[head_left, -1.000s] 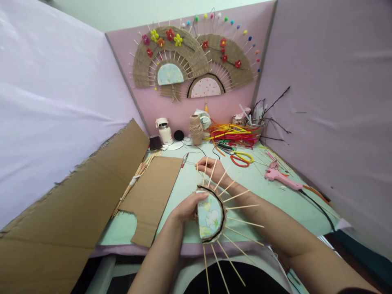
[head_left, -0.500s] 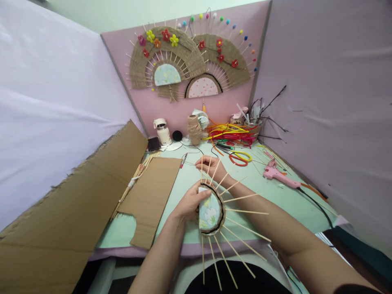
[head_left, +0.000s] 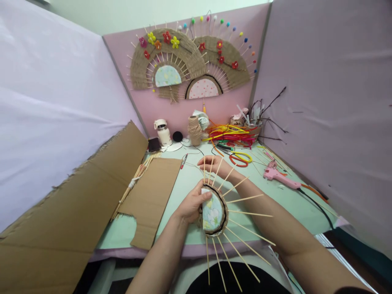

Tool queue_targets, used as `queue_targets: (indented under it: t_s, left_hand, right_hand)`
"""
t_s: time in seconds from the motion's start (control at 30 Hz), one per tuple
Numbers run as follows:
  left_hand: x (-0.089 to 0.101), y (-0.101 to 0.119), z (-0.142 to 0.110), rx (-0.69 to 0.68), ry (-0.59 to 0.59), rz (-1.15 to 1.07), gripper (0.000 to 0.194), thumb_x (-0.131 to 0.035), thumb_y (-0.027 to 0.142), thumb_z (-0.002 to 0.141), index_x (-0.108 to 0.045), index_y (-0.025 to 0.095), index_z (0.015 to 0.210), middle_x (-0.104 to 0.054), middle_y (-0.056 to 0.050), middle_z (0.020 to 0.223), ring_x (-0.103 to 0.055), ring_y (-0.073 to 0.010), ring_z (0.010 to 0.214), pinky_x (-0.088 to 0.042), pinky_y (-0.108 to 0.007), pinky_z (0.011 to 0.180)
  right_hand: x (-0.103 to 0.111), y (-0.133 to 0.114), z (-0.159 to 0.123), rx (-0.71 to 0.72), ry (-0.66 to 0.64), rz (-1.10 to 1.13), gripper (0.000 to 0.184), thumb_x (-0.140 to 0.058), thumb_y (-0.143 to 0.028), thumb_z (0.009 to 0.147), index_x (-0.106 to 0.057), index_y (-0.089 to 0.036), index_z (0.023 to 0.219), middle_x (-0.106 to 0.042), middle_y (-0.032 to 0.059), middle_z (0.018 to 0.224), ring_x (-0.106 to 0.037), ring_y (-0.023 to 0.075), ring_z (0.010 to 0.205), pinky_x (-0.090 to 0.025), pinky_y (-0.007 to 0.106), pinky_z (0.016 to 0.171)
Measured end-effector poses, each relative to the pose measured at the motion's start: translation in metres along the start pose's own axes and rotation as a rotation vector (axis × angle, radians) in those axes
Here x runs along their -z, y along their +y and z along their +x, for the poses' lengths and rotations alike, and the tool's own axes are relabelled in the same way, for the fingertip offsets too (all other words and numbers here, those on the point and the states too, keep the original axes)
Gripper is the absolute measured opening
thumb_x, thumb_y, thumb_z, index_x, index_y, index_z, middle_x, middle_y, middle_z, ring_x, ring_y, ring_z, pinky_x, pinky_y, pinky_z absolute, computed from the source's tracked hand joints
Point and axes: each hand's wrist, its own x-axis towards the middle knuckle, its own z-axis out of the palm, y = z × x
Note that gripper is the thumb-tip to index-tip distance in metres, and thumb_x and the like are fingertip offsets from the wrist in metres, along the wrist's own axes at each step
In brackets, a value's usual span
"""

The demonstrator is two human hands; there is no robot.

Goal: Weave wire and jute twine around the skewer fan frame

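My left hand (head_left: 191,203) grips a half-round fan base (head_left: 213,212) covered in flowered fabric, thumb on its face. Several thin wooden sticks (head_left: 248,199) fan out from its black-edged rim. My right hand (head_left: 214,165) is behind the upper sticks, fingers pinched on a thin strand of twine (head_left: 192,165) that runs toward the twine spool (head_left: 194,130) at the back.
Cardboard sheets (head_left: 151,194) and a bundle of sticks (head_left: 134,179) lie left. Scissors (head_left: 240,157), a pink glue gun (head_left: 280,177) with its cord, and coloured pipe cleaners (head_left: 231,132) sit right and back. Two finished fans (head_left: 186,61) hang on the pink wall.
The fan piece has turned slightly and shifted a little; my right hand has moved a bit up and right behind the sticks.
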Motion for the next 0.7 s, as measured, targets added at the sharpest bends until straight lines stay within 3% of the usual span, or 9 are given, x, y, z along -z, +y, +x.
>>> queue_targets:
  t_s: [0.13, 0.23, 0.33, 0.5, 0.7]
  left_hand:
    - [0.001, 0.0, 0.0, 0.013, 0.002, 0.013, 0.034, -0.07, 0.029, 0.072, -0.05, 0.02, 0.098, -0.062, -0.002, 0.084, -0.058, -0.0109, 0.064, -0.044, -0.02, 0.057]
    - [0.002, 0.001, 0.001, 0.019, 0.003, 0.018, 0.033, -0.07, 0.028, 0.072, -0.05, 0.02, 0.097, -0.061, -0.002, 0.082, -0.057, -0.0096, 0.062, -0.044, -0.019, 0.057]
    - [0.003, 0.0, 0.001, 0.029, -0.01, 0.015, 0.032, -0.07, 0.026, 0.072, -0.05, 0.019, 0.097, -0.06, -0.001, 0.08, -0.055, -0.0089, 0.06, -0.042, -0.018, 0.054]
    - [0.005, -0.002, 0.001, 0.028, -0.013, 0.013, 0.032, -0.069, 0.025, 0.072, -0.05, 0.02, 0.098, -0.06, -0.002, 0.082, -0.055, -0.0089, 0.06, -0.043, -0.019, 0.056]
    - [0.006, 0.0, 0.001, 0.031, 0.001, 0.011, 0.034, -0.071, 0.025, 0.071, -0.051, 0.02, 0.098, -0.059, 0.0, 0.079, -0.054, -0.008, 0.059, -0.041, -0.017, 0.053]
  right_hand:
    - [0.034, -0.006, -0.004, -0.137, -0.168, -0.071, 0.026, -0.069, -0.031, 0.068, -0.067, -0.016, 0.089, -0.051, -0.0044, 0.06, -0.038, 0.0062, 0.05, -0.029, 0.021, 0.048]
    - [0.058, -0.013, -0.01, -0.115, -0.186, 0.027, 0.03, -0.069, -0.027, 0.07, -0.065, -0.017, 0.098, -0.048, -0.0058, 0.06, -0.037, 0.0052, 0.05, -0.028, 0.02, 0.047]
    - [0.072, -0.018, -0.017, -0.053, -0.21, 0.185, 0.04, -0.072, -0.02, 0.066, -0.062, -0.019, 0.106, -0.053, -0.004, 0.069, -0.043, 0.0057, 0.055, -0.033, 0.019, 0.051]
    - [0.075, -0.019, -0.021, -0.024, -0.263, 0.259, 0.043, -0.075, -0.016, 0.063, -0.063, -0.018, 0.104, -0.059, -0.0003, 0.079, -0.052, 0.008, 0.065, -0.04, 0.02, 0.057]
    - [0.063, -0.017, -0.013, 0.098, -0.081, 0.311, 0.029, -0.076, -0.02, 0.063, -0.063, -0.019, 0.089, -0.058, -0.0028, 0.07, -0.051, 0.0076, 0.059, -0.039, 0.021, 0.055]
